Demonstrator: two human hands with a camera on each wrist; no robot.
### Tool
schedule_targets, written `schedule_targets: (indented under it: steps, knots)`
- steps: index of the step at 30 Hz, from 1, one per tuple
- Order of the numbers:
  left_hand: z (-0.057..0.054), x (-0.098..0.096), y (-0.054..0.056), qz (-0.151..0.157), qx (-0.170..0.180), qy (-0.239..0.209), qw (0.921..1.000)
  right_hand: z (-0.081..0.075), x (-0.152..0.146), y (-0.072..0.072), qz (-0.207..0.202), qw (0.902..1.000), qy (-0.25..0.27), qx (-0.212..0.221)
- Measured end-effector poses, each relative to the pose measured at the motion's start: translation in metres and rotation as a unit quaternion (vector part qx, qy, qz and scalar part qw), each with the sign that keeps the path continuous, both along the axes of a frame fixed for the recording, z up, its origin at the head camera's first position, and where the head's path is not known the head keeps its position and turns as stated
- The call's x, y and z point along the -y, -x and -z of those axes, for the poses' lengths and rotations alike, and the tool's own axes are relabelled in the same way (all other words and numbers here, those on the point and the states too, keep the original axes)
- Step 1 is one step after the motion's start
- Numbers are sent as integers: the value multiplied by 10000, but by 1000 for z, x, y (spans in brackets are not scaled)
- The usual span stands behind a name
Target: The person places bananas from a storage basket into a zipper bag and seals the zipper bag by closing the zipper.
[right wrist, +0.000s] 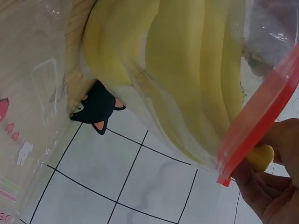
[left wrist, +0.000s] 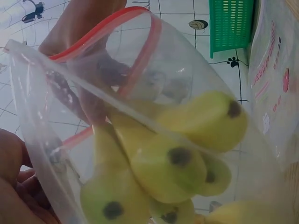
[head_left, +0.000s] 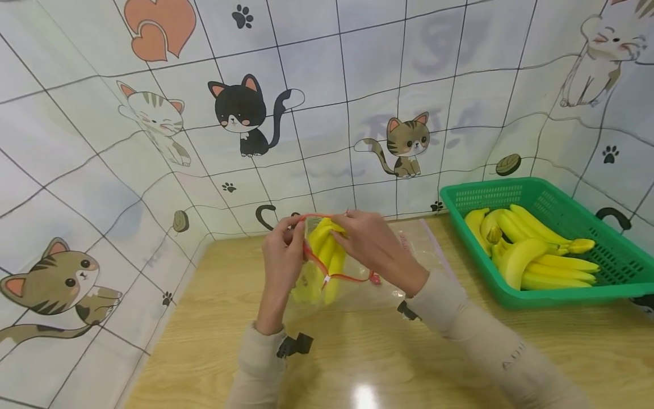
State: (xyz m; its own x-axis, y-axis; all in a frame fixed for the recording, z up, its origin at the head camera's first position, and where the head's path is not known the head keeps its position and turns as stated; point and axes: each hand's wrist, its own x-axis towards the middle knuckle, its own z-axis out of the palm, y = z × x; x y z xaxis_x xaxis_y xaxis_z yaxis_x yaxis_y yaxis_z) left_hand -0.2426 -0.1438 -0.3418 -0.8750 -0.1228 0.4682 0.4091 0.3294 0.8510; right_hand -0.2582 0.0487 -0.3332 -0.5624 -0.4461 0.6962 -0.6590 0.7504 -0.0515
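Bunch of bananas [head_left: 335, 262] inside a zip bag [head_left: 309, 279] between left hand [head_left: 283, 249] and right hand [head_left: 372, 243], second bag [head_left: 428, 250] on the table [head_left: 204, 341] to the right, basket [head_left: 572, 297] farther right with loose bananas [head_left: 523, 255] in it, wall [head_left: 327, 128] behind.

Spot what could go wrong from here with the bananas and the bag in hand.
The stem end of the bananas sticks out past the red zip strip, so it might block closing. The left hand pinches only the rim of the thin bag, which could slip and fold inward. If the right hand lets go early, the bunch might tip.
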Motion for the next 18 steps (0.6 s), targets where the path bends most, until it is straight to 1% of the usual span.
schedule_targets:
  steps: [3,5,7,11,14,18]
  knots:
    - [2,1,1,-111,10,-89,9999,0,3,2,-71,9999,-67,83]
    - [1,2,1,-174,9,-71,9998,1,5,5,-120,9997,-194,131]
    - [1,3,1,-191,46,-46,9998,1,7,6,-167,9989,-400,180]
    - [0,2,-1,-135,72,-56,9999,1,11,7,-324,9961,-810,121]
    - [0,2,-1,-207,41,-51,9998,-1,15,8,-416,9936,-1044,69]
    - [-2,2,-1,-311,19,-41,9995,-3,25,13,-355,9897,-1379,126]
